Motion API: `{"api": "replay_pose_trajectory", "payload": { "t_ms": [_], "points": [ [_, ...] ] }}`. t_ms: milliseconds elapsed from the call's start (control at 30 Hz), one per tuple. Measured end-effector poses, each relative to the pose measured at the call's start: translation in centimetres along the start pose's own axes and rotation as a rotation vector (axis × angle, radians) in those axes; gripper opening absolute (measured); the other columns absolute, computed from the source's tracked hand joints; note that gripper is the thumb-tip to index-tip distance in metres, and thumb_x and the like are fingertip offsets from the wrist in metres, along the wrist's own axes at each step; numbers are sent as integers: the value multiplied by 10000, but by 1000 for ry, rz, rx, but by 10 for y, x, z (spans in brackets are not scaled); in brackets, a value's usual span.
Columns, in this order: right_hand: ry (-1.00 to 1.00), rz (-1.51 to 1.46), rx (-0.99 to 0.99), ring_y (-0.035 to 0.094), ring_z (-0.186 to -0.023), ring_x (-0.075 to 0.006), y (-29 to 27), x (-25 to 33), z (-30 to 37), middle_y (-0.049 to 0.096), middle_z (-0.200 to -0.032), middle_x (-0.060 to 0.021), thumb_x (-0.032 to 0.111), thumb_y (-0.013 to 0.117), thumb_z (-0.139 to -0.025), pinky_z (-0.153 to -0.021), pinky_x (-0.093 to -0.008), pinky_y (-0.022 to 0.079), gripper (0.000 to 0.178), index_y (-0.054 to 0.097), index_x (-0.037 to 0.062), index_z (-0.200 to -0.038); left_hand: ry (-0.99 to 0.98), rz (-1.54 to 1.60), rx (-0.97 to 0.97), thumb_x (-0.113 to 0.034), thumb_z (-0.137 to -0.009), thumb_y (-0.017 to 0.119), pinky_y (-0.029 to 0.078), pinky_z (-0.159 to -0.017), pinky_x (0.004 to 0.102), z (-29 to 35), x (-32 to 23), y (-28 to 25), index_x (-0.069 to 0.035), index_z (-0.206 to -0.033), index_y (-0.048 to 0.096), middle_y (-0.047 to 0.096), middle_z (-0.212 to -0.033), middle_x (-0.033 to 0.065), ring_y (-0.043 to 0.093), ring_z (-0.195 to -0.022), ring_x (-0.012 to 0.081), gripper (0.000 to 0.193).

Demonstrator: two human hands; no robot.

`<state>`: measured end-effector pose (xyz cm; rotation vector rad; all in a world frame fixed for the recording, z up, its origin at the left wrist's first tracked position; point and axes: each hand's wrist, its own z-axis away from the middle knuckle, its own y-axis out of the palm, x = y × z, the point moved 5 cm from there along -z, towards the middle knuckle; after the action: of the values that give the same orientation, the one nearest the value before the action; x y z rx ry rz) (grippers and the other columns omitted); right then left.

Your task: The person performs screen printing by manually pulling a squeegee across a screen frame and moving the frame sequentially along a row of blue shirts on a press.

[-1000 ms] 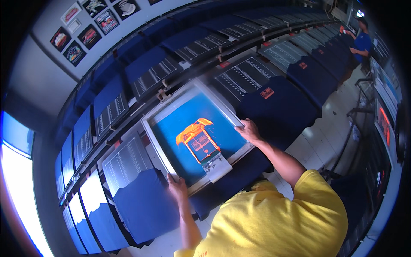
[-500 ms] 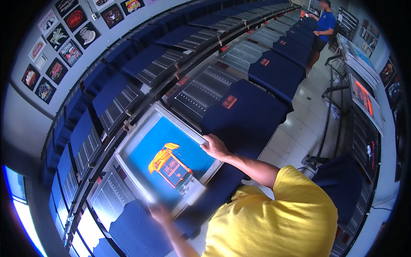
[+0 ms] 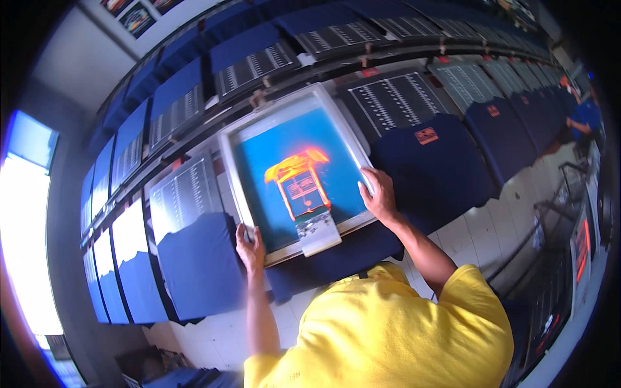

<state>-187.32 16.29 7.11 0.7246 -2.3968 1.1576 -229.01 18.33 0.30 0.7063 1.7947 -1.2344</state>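
Left grip [image 3: 251, 249] and right grip [image 3: 380, 197] each hold one side of the printing frame [image 3: 342, 129], near its bottom end. It is over a dark blue shirt [image 3: 336, 262] that pokes out past its low edge; I can't tell if they touch. Orange ink [image 3: 294, 167] lies in a messy blob on the blue mesh [image 3: 278, 142], next to a pale flat tool [image 3: 320, 240]. This looks like the step of putting the frame in place. Next, it likely needs to sit straight and flat, then one hand must let go for the tool.
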Motion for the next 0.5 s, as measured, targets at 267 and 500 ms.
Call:
{"api": "replay_pose_trajectory", "payload": {
  "t_ms": [267, 500],
  "points": [
    [-485, 83, 687, 519, -1275, -273, 24, 103, 51, 594, -1370, -61, 281, 819, -743, -1075, -451, 384, 747, 538, 98, -1409, 247, 55, -19, -43, -938, 643, 511, -860, 352, 61, -78, -24, 17, -1149, 627, 663, -1052, 129, 641, -946, 238, 220],
    [-432, 141, 662, 589, -1095, -238, 33, 124, 13, 659, -1155, -41, 107, 767, -698, -916, -423, 442, 452, 647, 93, -1133, -558, 532, 829, -431, -1073, 439, 438, -486, 231, 141, -62, 33, -2, -1228, 610, 701, -981, 120, 630, -613, 143, 487]
  ]
}}
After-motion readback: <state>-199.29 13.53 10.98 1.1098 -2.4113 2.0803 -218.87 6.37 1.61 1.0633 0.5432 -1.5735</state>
